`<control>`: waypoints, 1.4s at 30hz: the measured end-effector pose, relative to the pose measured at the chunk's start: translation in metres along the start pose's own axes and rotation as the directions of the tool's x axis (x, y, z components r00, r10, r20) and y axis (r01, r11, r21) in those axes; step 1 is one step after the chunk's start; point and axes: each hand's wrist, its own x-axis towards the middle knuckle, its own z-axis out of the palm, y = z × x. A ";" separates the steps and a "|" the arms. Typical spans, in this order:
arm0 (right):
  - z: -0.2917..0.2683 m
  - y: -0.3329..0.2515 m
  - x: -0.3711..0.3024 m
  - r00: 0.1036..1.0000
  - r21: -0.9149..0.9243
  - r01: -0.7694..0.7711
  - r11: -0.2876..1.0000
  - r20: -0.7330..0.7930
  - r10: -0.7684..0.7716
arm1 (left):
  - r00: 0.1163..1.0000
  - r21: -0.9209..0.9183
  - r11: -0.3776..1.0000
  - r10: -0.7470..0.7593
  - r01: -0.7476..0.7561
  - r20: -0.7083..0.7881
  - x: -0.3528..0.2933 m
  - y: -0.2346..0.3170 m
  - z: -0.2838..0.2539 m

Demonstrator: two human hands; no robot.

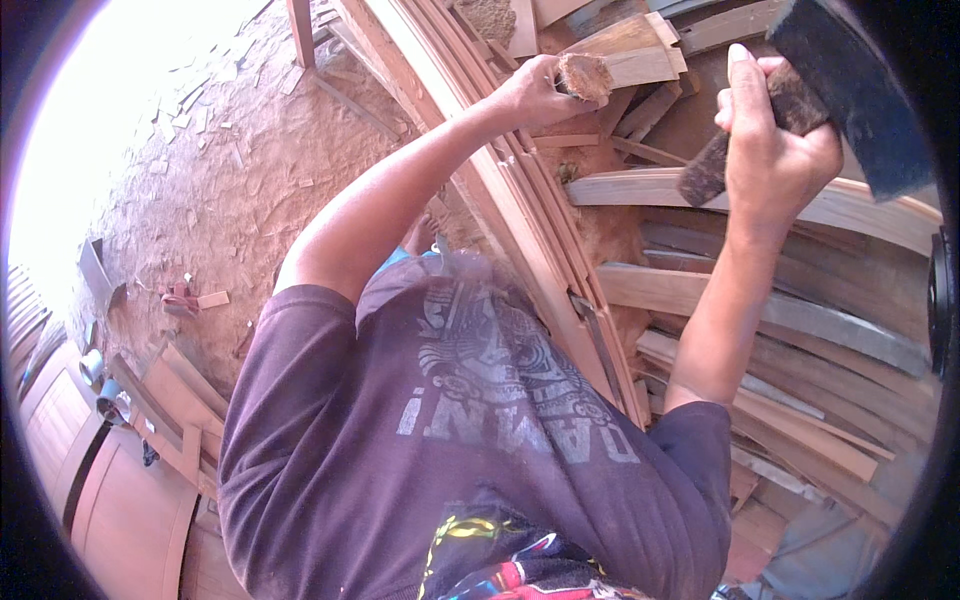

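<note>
Here, the left hand [530, 92] has its fingers closed around the frayed top of a wooden tool [585, 75], held over the long wooden strips [520, 220]. The right hand [775, 140] is up high, fingers wrapped tight round the brown handle of a hatchet [850, 85] with a dark blade. Curved planks [800, 320] lie piled below it.

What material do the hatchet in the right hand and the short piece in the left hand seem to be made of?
Hatchet: the head looks like dark, dull metal, flat and unpolished; its handle looks like rough, worn wood. The short piece in the left hand seems raw wood, with a reddish, fibrous cut end.
</note>
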 end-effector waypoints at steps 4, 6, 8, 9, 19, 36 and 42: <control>0.022 0.057 -0.060 0.881 -0.682 0.059 0.729 0.379 0.283 | 0.996 -0.092 0.993 0.081 -0.078 0.023 0.003 -0.001 0.005; 0.024 0.066 -0.066 0.856 -0.639 0.110 0.762 0.450 0.254 | 0.991 -0.129 0.983 0.131 -0.129 0.006 0.002 -0.008 0.011; 0.015 0.056 -0.059 0.833 -0.517 -0.073 0.853 0.439 0.338 | 0.985 -0.127 0.977 0.172 -0.171 -0.005 0.004 -0.016 0.014; 0.003 0.051 -0.059 0.835 -0.555 -0.100 0.826 0.405 0.373 | 0.992 -0.134 0.985 0.118 -0.113 0.036 0.000 -0.009 0.016; 0.013 -0.022 -0.026 0.912 -0.008 -0.320 0.947 -0.274 0.306 | 0.999 -0.073 0.997 0.033 -0.032 0.019 -0.011 0.010 0.005; -0.047 0.119 -0.185 0.500 0.106 -0.866 0.489 0.199 0.843 | 0.974 0.313 0.925 0.226 -0.215 0.001 -0.053 -0.006 0.063; -0.074 0.141 -0.205 0.466 0.190 -0.881 0.433 0.196 0.863 | 0.759 -0.192 0.943 -0.331 0.270 -0.560 0.002 0.030 -0.008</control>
